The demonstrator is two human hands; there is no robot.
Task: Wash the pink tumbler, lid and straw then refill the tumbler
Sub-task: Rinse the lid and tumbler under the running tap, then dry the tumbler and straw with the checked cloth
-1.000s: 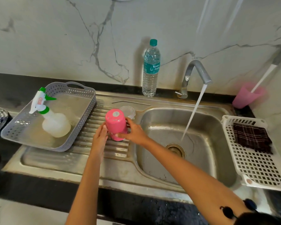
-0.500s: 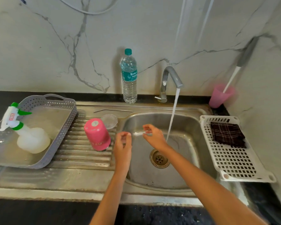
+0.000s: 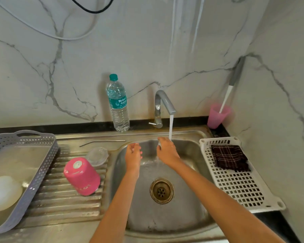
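Observation:
The pink tumbler (image 3: 82, 176) stands upside down on the ribbed drainboard, left of the basin. Its clear lid (image 3: 96, 156) lies just behind it, and the thin metal straw (image 3: 102, 142) rests on the ledge farther back. Both my hands are over the basin, away from the tumbler. My right hand (image 3: 166, 149) is under the running water from the tap (image 3: 163, 102), fingers curled. Something small and pale shows at its fingertips, either water or an object; I cannot tell which. My left hand (image 3: 132, 153) hovers beside it, loosely curled and holding nothing visible.
A water bottle (image 3: 118, 104) stands behind the sink. A grey basket (image 3: 33, 172) with a spray bottle sits at left. A white rack (image 3: 239, 186) with a dark cloth sits at right. A pink cup (image 3: 217, 116) with a brush stands in the corner. The drain (image 3: 161, 190) is open.
Both hands let go of the tumbler on the drainboard and moved right over the basin. The right hand went under the water stream.

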